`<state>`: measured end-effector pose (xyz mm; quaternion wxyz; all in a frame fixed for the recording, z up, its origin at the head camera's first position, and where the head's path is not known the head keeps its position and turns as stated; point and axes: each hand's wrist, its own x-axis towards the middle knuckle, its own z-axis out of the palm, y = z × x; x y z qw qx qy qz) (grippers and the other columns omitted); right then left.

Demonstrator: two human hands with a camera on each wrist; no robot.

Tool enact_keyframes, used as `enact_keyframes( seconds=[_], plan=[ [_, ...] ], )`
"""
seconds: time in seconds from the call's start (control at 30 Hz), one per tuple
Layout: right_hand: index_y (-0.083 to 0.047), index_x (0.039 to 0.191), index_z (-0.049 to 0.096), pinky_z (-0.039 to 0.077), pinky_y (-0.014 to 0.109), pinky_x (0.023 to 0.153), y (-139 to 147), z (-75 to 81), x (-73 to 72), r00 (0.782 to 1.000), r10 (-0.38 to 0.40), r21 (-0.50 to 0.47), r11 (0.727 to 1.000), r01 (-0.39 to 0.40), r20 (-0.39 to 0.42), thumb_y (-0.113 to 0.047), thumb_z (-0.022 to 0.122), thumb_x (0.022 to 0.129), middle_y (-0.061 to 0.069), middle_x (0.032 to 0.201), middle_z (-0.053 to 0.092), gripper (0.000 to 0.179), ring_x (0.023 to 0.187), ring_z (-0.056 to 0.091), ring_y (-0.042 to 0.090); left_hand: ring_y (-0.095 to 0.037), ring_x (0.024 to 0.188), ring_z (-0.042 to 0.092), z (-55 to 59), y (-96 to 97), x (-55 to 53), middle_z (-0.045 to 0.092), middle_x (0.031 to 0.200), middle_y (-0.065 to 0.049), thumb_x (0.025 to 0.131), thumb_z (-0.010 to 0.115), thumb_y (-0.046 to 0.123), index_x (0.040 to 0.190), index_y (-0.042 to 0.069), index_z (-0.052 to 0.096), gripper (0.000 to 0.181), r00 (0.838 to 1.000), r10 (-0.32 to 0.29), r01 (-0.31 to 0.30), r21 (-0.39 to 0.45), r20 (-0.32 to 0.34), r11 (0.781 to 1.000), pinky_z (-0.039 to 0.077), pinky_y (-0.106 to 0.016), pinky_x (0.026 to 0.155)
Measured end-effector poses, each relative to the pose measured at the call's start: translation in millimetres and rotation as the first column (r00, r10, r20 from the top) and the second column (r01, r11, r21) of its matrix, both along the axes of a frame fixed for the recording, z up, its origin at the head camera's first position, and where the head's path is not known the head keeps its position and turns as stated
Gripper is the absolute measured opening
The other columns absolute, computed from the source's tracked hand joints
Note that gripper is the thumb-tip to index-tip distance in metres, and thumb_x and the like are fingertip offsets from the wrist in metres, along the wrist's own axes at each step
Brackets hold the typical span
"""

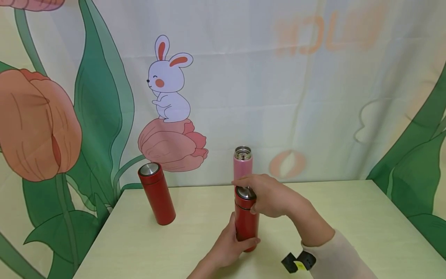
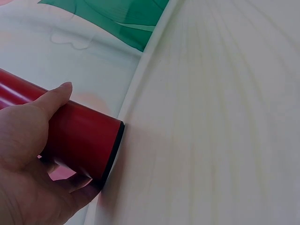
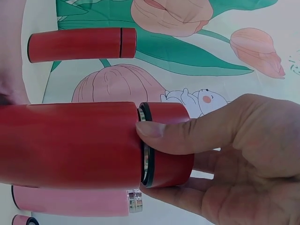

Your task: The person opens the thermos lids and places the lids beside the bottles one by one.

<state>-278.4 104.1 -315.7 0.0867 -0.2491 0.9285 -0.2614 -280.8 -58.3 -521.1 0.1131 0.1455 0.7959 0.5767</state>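
Note:
In the head view a red thermos (image 1: 246, 224) stands near the middle of the table. My left hand (image 1: 225, 245) grips its lower body, thumb across the front. Its dark base meets the tabletop in the left wrist view. From above, my right hand (image 1: 273, 197) holds the red lid (image 3: 174, 164) between thumb and fingers. A thin silver and black gap shows between lid and body in the right wrist view. Right behind stands a pink thermos (image 1: 242, 168) with its steel mouth uncovered. Another red thermos (image 1: 159, 199), lid on, stands to the left.
The pale tabletop (image 1: 195, 240) ends at a printed curtain (image 1: 223, 97) with tulips and a rabbit. A small pink cylindrical piece (image 3: 21, 220) shows at the lower left corner of the right wrist view. A black strap piece (image 1: 297, 262) lies by the right sleeve.

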Motion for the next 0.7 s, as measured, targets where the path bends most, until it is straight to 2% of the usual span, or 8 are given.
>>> enact_keyframes(
  seconds=[0.3,0.53,0.6,0.7],
  plan=[
    [-0.015,0.146,0.058,0.059,0.043,0.095,0.7,-0.8,1.2,1.000,-0.016,-0.029,0.999,0.017,0.020,0.016,0.070,0.079,0.004,0.134,0.065,0.075,0.122,0.062,0.026,-0.021,0.129,0.058,1.6,-0.1,0.9,0.060,0.139,0.001,0.090,0.081,0.040,0.149,0.027,0.033,0.077,1.000,-0.007,0.007,0.004,0.000,1.000,0.046,-0.053,0.114],
    [-0.021,0.152,0.051,0.058,0.044,0.097,2.0,-3.9,0.8,1.000,0.003,-0.074,0.997,-0.001,0.023,0.016,0.070,0.077,0.002,0.137,0.063,0.086,0.125,0.060,0.024,-0.021,0.129,0.057,1.6,-0.2,1.3,0.060,0.139,0.001,0.090,0.081,0.040,0.148,0.027,0.033,0.077,1.000,-0.012,0.012,0.006,-0.001,1.000,0.046,-0.054,0.114],
    [-0.020,0.153,0.050,0.058,0.043,0.097,2.0,-5.6,0.2,1.000,0.010,-0.077,0.997,-0.009,0.011,0.011,0.075,0.077,0.003,0.136,0.063,0.086,0.125,0.059,0.024,-0.021,0.129,0.058,1.3,-0.2,1.0,0.060,0.139,0.001,0.090,0.081,0.039,0.148,0.027,0.033,0.077,1.000,-0.013,0.013,0.010,-0.001,1.000,0.046,-0.054,0.114],
    [-0.017,0.147,0.054,0.057,0.042,0.096,1.7,-8.3,0.0,0.999,-0.013,-0.045,0.999,0.010,-0.052,-0.003,0.085,0.078,0.003,0.130,0.064,0.077,0.122,0.058,0.024,-0.020,0.128,0.058,0.5,-0.2,0.8,0.059,0.139,0.001,0.090,0.081,0.039,0.149,0.028,0.032,0.077,1.000,-0.017,0.017,0.008,-0.004,1.000,0.047,-0.053,0.113]
  ],
)
